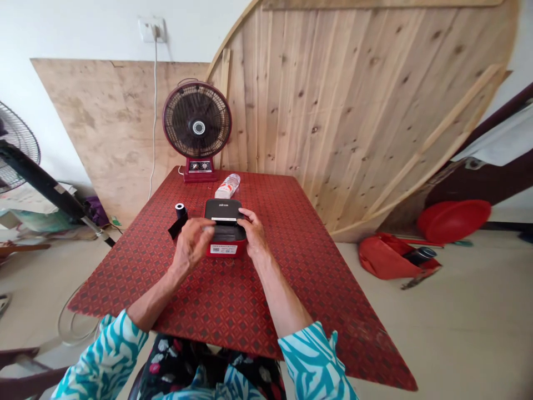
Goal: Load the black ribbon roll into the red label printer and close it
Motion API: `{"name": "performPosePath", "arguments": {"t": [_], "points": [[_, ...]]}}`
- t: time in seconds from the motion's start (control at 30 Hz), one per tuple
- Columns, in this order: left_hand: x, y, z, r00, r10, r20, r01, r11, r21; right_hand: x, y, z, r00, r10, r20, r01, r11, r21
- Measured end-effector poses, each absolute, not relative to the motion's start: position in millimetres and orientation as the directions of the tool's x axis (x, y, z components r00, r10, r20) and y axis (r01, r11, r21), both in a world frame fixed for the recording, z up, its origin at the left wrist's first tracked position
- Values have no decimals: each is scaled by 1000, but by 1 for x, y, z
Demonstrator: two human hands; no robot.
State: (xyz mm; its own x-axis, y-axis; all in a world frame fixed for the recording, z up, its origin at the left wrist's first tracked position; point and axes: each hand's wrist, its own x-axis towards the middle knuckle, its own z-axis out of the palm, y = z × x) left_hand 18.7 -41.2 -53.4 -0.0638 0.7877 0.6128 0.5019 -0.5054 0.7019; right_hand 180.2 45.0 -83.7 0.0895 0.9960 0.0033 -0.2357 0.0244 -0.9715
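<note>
Head view shows the box on the table, its lid raised, with the left hand curled at its left side and the right hand, fingers bent, at its right edge; whether either grips anything, I cannot tell. Left of the box stands a roll; behind it are a bottle and, farther back leftward, a fan.

Home room with table fan, patterned table
</note>
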Motion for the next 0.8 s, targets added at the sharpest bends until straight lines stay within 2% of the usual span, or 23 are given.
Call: {"name": "performPosePath", "arguments": {"t": [0.03,0.1,0.2,0.3,0.5,0.63,0.8], "points": [[17,-32,-54,-197,833,517,352,-432,830,180,46,-83,85,996,-20,-267,4,-964],[15,-13,-57,-314,897,311,71,-304,950,180,48,-83,80,995,-56,-304,-29,-952],[16,10,-62,-348,935,64,-192,-138,972,182,52,-84,84,995,-52,-288,-26,-957],[18,19,-66,-340,935,-101,-335,-20,942,183,56,-88,66,997,27,-236,42,-971],[17,22,-64,-314,943,-111,-383,-19,924,178,57,-96,110,985,135,-203,155,-967],[19,16,-69,-327,941,-92,-379,-41,925,176,52,-95,116,991,71,-215,95,-972],[22,-3,-76,-213,974,-75,-447,-29,894,176,45,-100,117,993,21,-285,54,-957]]}}
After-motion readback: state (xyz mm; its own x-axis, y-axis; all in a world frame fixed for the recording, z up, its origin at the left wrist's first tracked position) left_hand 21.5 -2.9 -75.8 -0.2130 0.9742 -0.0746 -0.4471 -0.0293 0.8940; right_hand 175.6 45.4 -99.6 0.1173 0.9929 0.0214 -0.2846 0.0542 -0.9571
